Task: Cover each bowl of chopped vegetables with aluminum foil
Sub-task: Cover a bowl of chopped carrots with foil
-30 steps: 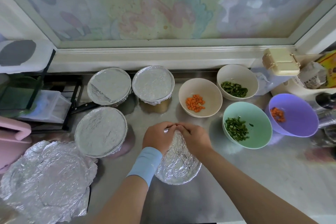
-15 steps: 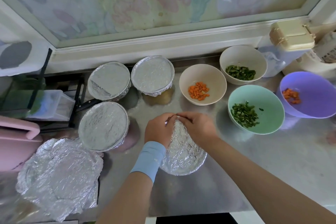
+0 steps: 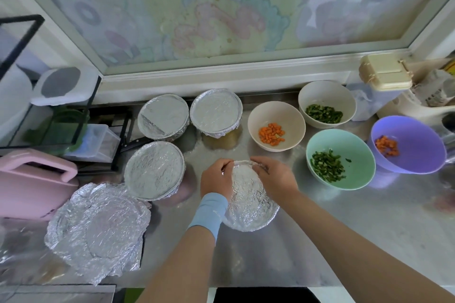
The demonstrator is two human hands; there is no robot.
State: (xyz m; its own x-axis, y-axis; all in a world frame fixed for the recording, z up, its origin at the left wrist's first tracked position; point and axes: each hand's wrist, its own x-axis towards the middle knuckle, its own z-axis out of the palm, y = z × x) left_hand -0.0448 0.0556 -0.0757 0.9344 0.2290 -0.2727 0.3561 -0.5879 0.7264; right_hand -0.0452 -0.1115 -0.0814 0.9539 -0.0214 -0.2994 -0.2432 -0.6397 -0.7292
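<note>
A foil-covered bowl (image 3: pixel 248 202) sits on the steel counter in front of me. My left hand (image 3: pixel 215 179) curls over its far left rim and my right hand (image 3: pixel 274 176) over its far right rim, both gripping the foil edge. Three other foil-covered bowls stand to the left: one (image 3: pixel 154 170) near, two (image 3: pixel 163 115) (image 3: pixel 216 110) at the back. Four bowls stand uncovered to the right: a beige bowl with carrot (image 3: pixel 275 125), a beige bowl with greens (image 3: pixel 326 103), a mint bowl with greens (image 3: pixel 341 158), a purple bowl with carrot (image 3: pixel 407 144).
A stack of crumpled foil sheets (image 3: pixel 98 226) lies at the near left. A pink appliance (image 3: pixel 32 182) and a black wire rack (image 3: pixel 73 130) crowd the left side. A cream lidded container (image 3: pixel 385 72) stands at the back right. The counter's front edge (image 3: pixel 270 285) runs below my arms.
My hands, which met at the far rim of the foil-covered bowl, have spread a little apart along that rim. The camera view shifted slightly.
</note>
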